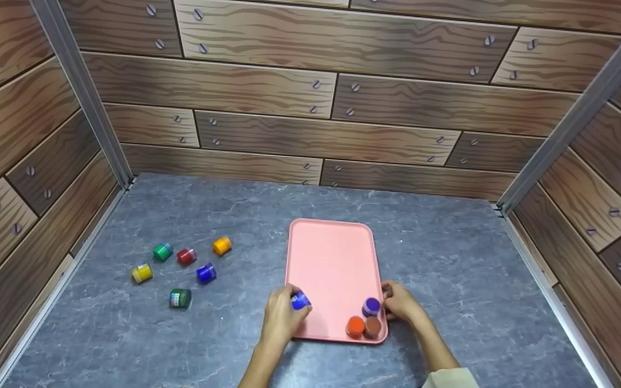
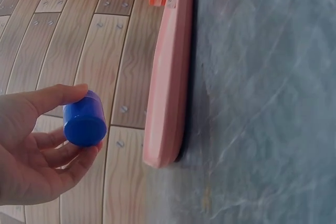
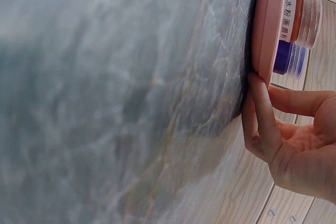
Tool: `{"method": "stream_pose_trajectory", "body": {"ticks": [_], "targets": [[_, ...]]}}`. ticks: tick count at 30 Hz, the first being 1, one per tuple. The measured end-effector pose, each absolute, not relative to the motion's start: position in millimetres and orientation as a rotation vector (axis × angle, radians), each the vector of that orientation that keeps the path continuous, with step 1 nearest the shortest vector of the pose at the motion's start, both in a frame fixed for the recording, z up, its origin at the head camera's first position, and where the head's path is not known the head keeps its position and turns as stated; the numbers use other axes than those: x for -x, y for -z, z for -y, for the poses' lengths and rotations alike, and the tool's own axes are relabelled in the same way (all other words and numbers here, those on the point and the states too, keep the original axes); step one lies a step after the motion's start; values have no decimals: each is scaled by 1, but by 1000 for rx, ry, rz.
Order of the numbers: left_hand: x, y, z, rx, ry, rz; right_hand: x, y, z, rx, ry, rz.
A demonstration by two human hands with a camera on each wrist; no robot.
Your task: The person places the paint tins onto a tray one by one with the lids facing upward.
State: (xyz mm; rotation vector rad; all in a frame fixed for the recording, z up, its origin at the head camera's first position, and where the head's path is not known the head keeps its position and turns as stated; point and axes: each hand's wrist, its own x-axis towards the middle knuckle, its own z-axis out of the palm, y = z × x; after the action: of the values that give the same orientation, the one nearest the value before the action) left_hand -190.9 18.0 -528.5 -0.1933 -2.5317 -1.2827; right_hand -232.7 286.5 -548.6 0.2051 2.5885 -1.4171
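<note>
A small blue paint jar (image 2: 85, 121) is pinched between the thumb and fingers of my left hand (image 1: 280, 314), above the near left part of the pink tray (image 1: 332, 258). My right hand (image 1: 399, 303) grips the tray's right rim, thumb and fingertips meeting at the edge in the right wrist view. Beside that hand, three paint jars stand together in the tray's near right corner: a purple jar (image 1: 371, 306), an orange-red jar (image 1: 355, 326) and a brown jar (image 1: 372, 327). A label shows on the side of the brown one in the right wrist view.
Left of the tray, several paint jars lie on the grey marbled table (image 1: 450, 258): yellow (image 1: 142, 273), green (image 1: 163, 251), red (image 1: 186, 256), orange (image 1: 222, 246), blue (image 1: 206, 273) and dark green (image 1: 180, 298). Wood-patterned walls (image 1: 267, 86) enclose the back and sides.
</note>
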Motion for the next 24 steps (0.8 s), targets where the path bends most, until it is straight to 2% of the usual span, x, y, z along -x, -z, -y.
{"method": "stream_pose_trajectory", "body": {"ticks": [16, 24], "targets": [[184, 536, -38, 395, 1392, 2578, 233, 549, -287, -199, 1410, -2581], [182, 541, -51, 454, 1271, 2614, 234, 550, -287, -200, 1406, -2587]]}}
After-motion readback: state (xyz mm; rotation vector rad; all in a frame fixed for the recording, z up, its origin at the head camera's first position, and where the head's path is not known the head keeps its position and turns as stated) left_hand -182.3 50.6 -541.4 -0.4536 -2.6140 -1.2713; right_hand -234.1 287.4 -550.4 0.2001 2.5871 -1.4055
